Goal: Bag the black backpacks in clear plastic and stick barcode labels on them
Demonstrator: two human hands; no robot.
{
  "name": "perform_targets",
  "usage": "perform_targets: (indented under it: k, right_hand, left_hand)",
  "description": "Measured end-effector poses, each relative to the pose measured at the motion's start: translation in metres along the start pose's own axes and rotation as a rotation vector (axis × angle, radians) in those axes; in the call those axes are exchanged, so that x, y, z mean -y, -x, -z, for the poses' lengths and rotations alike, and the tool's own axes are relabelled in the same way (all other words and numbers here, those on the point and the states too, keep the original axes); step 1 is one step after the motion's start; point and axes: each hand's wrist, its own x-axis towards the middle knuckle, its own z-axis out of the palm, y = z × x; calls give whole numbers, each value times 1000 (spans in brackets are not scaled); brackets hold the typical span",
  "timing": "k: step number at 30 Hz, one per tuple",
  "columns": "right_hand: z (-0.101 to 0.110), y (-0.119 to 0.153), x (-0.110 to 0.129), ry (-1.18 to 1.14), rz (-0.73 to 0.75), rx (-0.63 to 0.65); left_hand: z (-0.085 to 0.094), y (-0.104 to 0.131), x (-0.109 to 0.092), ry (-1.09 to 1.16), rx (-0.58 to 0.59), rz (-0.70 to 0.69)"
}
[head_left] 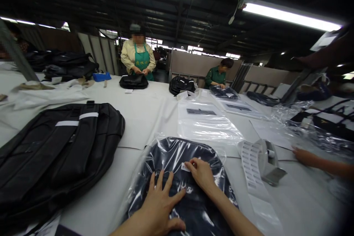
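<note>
Head view: with the dark bag already lying in clear plastic, I am spreading my left hand over it, my right hand working a label, pinched or stuck, I cannot tell.

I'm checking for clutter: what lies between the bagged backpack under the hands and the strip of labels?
In the head view, only bare white tabletop, with a dark seam across it, lies between the bagged backpack and the strip of labels.
</note>
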Motion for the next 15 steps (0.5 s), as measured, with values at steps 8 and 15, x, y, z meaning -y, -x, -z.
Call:
perform_targets:
  k: [8, 15]
  right_hand:
    - [19, -22, -19, 61, 219, -249]
    - [8, -74, -63, 375, 42, -85]
  left_hand:
    - [41, -91, 18, -198, -453, -22]
    - [45, -183, 80, -173, -322, 140]
